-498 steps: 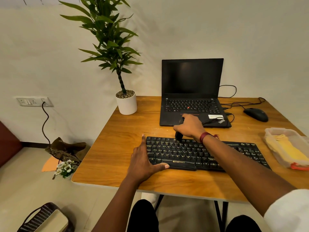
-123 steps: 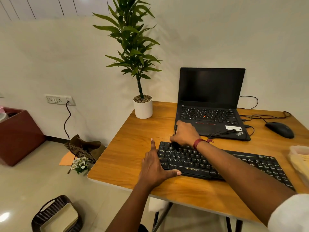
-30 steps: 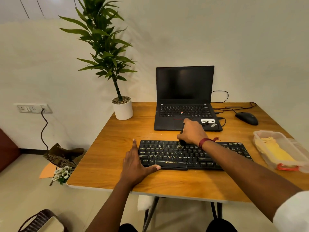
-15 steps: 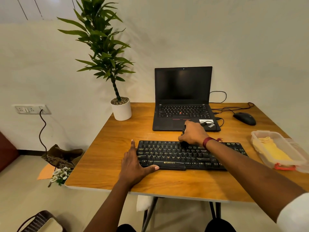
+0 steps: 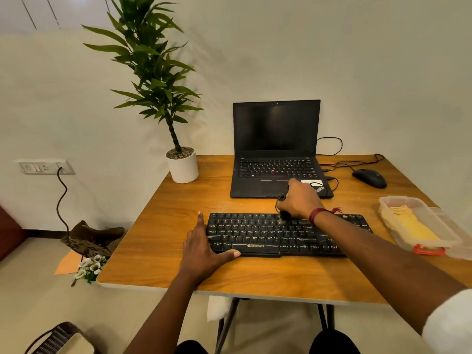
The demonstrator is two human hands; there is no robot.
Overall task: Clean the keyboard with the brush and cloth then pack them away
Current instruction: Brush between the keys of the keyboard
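Observation:
A black keyboard (image 5: 255, 236) lies near the front of the wooden table (image 5: 163, 241). My left hand (image 5: 204, 249) rests flat against its left end, fingers straight, thumb along the front edge. My right hand (image 5: 297, 199) grips a small dark brush (image 5: 283, 217), whose bristles touch the top key rows right of the middle. The brush handle is mostly hidden in my fist. A yellow cloth (image 5: 412, 226) lies in a clear plastic box (image 5: 419, 247) at the right edge.
An open black laptop (image 5: 277, 152) stands behind the keyboard, with cables and a black mouse (image 5: 369, 178) to its right. A potted plant (image 5: 182, 166) sits at the back left corner. A bag and flowers lie on the floor at the left.
My right hand has carried the brush rightward along the top key rows over the last second. My left hand has stayed at the keyboard's left end.

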